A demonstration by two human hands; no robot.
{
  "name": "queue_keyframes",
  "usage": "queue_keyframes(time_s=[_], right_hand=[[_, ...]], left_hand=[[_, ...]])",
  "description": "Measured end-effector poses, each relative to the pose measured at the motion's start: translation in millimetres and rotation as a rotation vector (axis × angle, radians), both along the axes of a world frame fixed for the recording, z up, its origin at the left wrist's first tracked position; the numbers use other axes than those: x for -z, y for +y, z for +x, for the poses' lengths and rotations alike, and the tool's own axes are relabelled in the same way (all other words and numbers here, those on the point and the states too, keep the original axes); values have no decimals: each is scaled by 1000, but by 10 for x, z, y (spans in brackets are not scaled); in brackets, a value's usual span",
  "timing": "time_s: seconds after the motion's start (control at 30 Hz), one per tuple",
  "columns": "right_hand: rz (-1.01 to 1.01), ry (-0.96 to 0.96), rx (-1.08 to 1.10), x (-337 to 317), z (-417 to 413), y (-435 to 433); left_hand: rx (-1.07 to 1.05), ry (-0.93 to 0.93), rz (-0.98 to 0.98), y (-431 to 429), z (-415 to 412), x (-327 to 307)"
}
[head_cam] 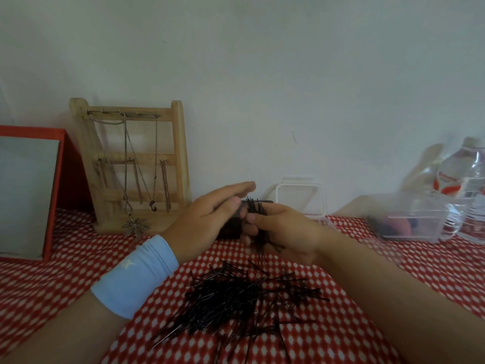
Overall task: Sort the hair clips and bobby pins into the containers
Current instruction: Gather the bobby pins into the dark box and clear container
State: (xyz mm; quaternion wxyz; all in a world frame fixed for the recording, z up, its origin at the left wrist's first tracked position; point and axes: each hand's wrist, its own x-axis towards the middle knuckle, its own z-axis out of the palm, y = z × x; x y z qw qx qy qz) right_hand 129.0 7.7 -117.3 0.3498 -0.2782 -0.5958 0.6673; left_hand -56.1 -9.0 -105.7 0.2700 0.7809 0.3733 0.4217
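While my right hand [283, 232] grips a bundle of bobby pins [256, 208], my left hand [210, 219] lies beside it, fingers [241, 187] straight. Loose pins [236, 292] (a dark heap) lie lower centre.

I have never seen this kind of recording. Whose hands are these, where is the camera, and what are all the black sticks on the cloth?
There is no machine here: a person works with bare hands. The one picture comes from a camera worn on the head, looking forward and down. The black sticks are bobby pins, lying in a loose pile on the red and white cloth. The right hand grips a bunch of pins; the left hand, with a blue wristband, has straight fingers beside it. Behind stand a wooden necklace rack, clear containers and water bottles.
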Motion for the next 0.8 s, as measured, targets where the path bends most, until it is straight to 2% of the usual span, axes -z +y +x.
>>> queue_keyframes(time_s=[0.13,0.23,0.3,0.37,0.43,0.5,0.63,0.8], right_hand=[[-118,2,-55,-16,-8,-39],[-179,-5,-81,-38,10,-32],[-201,95,-70,-80,27,-24],[-206,252,-11,-124,38,-18],[-188,380,82,-124,47,3],[-135,435,147,-108,42,26],[-1,423,223,-91,-42,43],[72,401,177,-77,-71,38]], left_hand=[[48,121,9,6,13,35],[29,-9,-1,34,0,40],[-58,-75,-46,49,40,53],[-117,-91,-201,53,93,72],[-61,-100,-470,56,138,74],[7,-36,-643,5,192,57],[61,-33,-768,-144,338,67],[-3,-263,-811,-155,389,110]])
